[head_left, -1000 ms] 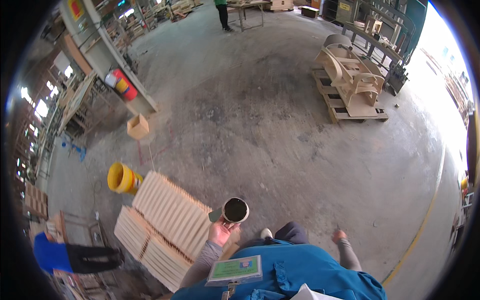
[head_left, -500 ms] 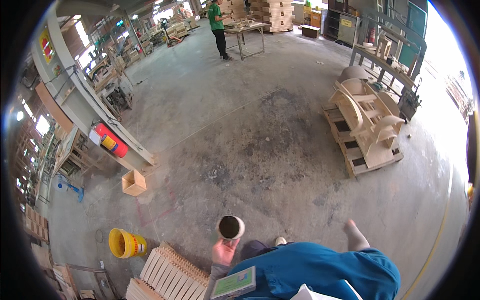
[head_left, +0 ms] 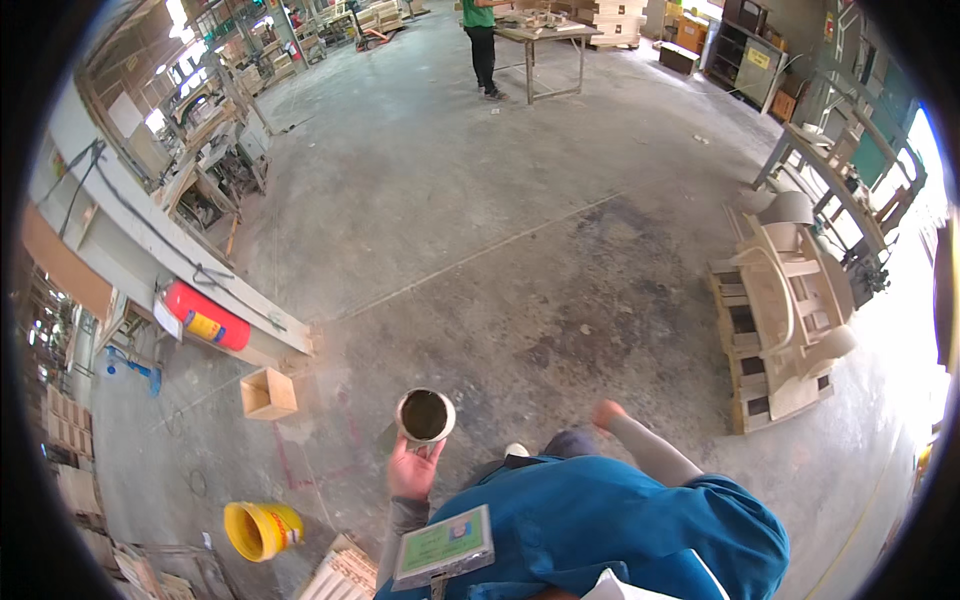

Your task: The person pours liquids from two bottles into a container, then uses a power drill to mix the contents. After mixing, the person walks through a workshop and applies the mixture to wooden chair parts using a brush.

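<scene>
My left hand [head_left: 412,470] is closed round the near side of a pale, round cup [head_left: 447,418], which it carries in front of my body. The cup's mouth faces up, and its inside looks dark and brownish; I cannot tell whether it holds anything. Out to the right, my right hand [head_left: 606,414] hangs over the floor at the end of a light grey sleeve. It touches nothing that I can see, and its fingers are too small and blurred to read.
On the left stand a yellow bucket [head_left: 257,535], a small open wooden box [head_left: 268,394] and a pillar with a red fire extinguisher [head_left: 207,314]. Curved wooden parts [head_left: 795,290] lie on a pallet [head_left: 741,360] at right. A person in green [head_left: 481,50] stands by a far table [head_left: 545,34].
My left hand and the cup have moved up and to the left in view. My right arm has swung forward and leftward. The wood stack, bucket and pallet have shifted as I walk and turn.
</scene>
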Tool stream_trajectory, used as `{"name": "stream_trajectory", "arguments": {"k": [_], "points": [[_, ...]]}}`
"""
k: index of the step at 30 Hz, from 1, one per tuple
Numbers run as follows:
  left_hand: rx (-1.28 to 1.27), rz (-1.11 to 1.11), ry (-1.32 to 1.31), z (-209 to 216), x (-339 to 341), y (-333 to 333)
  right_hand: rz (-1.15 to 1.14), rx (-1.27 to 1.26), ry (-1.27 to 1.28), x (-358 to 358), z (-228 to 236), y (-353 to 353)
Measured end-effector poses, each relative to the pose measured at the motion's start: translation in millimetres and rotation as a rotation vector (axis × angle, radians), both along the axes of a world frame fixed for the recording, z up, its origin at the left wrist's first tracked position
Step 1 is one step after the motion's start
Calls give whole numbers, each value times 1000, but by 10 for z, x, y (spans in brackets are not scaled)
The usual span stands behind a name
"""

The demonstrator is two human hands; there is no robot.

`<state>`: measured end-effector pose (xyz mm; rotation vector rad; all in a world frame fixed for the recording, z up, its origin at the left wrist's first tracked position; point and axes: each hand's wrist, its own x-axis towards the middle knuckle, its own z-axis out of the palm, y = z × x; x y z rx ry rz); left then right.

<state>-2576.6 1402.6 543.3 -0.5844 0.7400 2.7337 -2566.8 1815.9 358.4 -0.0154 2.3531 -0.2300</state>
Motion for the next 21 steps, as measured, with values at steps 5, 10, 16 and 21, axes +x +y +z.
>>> {"name": "stream_trajectory", "arguments": {"k": [5,10,16,21], "points": [[-35,17,-6,117,-1775,-348,407,396,-552,800,-9,991],[62,17,48,46,-4006,-172,-48,524,-634,-452,396,1417],[335,0,166,49,-6053,-532,-330,358,-44,-4836,176,1124],[94,192,189,-9,-7249,-1175,-286,-314,284,-9111,802,-1311]]}}
